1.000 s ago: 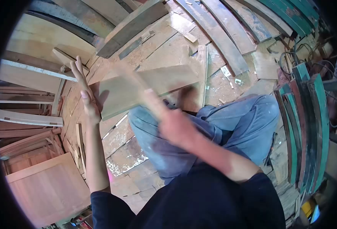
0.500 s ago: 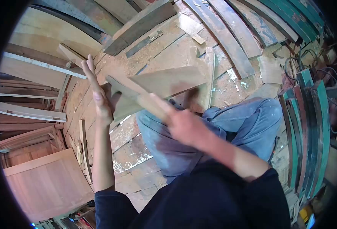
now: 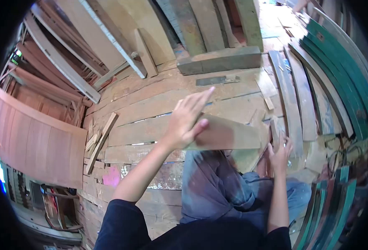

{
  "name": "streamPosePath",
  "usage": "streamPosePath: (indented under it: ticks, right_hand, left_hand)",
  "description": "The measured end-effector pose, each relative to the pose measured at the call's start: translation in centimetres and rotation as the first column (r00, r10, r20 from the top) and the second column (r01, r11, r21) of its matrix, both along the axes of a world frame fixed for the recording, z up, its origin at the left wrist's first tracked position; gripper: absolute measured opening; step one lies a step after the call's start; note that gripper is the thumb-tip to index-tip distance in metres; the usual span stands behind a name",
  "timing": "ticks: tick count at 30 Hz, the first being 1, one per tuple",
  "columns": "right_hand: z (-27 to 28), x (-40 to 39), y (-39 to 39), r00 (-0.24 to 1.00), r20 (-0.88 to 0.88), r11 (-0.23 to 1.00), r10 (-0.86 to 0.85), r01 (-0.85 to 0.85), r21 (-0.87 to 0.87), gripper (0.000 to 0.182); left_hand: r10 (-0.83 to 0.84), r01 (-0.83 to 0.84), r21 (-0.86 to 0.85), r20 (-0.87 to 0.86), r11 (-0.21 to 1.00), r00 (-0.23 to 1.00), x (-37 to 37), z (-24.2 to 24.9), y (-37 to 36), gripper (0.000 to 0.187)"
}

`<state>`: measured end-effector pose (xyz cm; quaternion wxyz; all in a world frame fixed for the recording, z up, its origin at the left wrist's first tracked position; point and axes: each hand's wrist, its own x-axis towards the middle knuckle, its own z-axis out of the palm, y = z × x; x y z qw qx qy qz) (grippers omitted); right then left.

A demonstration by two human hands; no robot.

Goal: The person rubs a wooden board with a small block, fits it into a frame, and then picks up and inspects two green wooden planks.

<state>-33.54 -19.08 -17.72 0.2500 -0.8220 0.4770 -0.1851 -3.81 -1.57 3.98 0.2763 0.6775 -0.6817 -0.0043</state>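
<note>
Board (image 3: 232, 133): one, flat, brown wood. Lies crosswise just beyond the seated person's bent knee in blue trousers (image 3: 211, 183); left end behind the left hand, right end near the right hand. What bears it underneath is hidden.

Left hand (image 3: 187, 122): grip open, fingers straight, thumb apart, set in front of the board's left end. Whether the palm presses on the wood cannot be told.

Right hand (image 3: 280, 154): grip closed, as it appears, on a narrow piece (image 3: 274, 130), thumb to one side and fingers to the other. Kind of piece unclear.

Handling, by judgement: board stiff, of modest weight, dry and hardly slippery; not fragile, though edges may splinter. Best taken by the two long edges, or flat-handed at the left end. Narrow piece probably light and rigid; best held about its lower part.

Surroundings: plank floor (image 3: 130, 133) with gaps; thick dark beam (image 3: 219, 60) lying beyond; short dark strip (image 3: 211, 80) just before it; thin stick (image 3: 102, 143) at left; green boards (image 3: 338, 71) at right.
</note>
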Motion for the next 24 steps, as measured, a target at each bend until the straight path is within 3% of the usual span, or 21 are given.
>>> streamPosePath:
  ticks: [1, 3, 5, 8, 11, 14, 19, 21, 24]
  right_hand:
    - [2.6, 2.4, 0.3, 0.970, 0.232, 0.997, 0.075, -0.068, -0.040, 0.070]
    - [7.7, 7.8, 2.3, 0.805, 0.526, 0.961, 0.275, -0.247, -0.124, 0.063]
    - [11.9, 11.7, 4.3, 0.628, 0.631, 0.855, 0.455, -0.506, -0.113, 0.061]
    - [10.5, 14.3, 6.5, 0.640, 0.542, 0.810, 0.545, -0.569, -0.142, 0.061]
    - [2.0, 12.0, 3.8, 0.715, 0.533, 0.855, 0.452, -0.517, -0.031, 0.063]
    - [-4.6, 7.9, -0.4, 0.830, 0.429, 0.863, 0.358, -0.469, 0.188, 0.076]
    - [3.1, 10.0, -0.3, 0.727, 0.286, 0.752, 0.624, -0.658, 0.033, 0.116]
    - [5.7, 11.7, -0.4, 0.639, 0.264, 0.661, 0.723, -0.750, 0.003, 0.123]
    - [7.5, 14.3, 0.4, 0.623, 0.303, 0.649, 0.721, -0.761, 0.019, 0.124]
  left_hand:
    - [-0.013, 0.013, -0.003, 0.009, 1.000, 1.000, -0.2, 0.5, -0.4, 0.078]
    - [-0.029, 0.030, -0.012, 0.021, 0.999, 0.999, -0.5, 0.8, -0.8, 0.077]
    - [-0.045, 0.046, -0.032, 0.034, 0.998, 0.998, -0.6, 0.9, -1.4, 0.077]
    - [-0.047, 0.047, -0.038, 0.014, 0.998, 0.999, -0.5, 1.0, -1.5, 0.078]
    - [-0.041, 0.040, -0.032, -0.010, 0.999, 0.999, 0.6, 0.6, -1.2, 0.080]
    - [-0.023, 0.023, -0.008, -0.023, 1.000, 0.999, 1.5, -0.1, -0.4, 0.083]
    - [-0.082, 0.081, -0.024, -0.068, 0.996, 0.994, 3.3, -0.4, -1.5, 0.087]
    - [-0.096, 0.096, 0.004, -0.055, 0.995, 0.994, 4.2, -0.3, -1.7, 0.088]
    - [-0.138, 0.133, -0.059, -0.094, 0.989, 0.986, 5.1, -1.0, -2.5, 0.087]
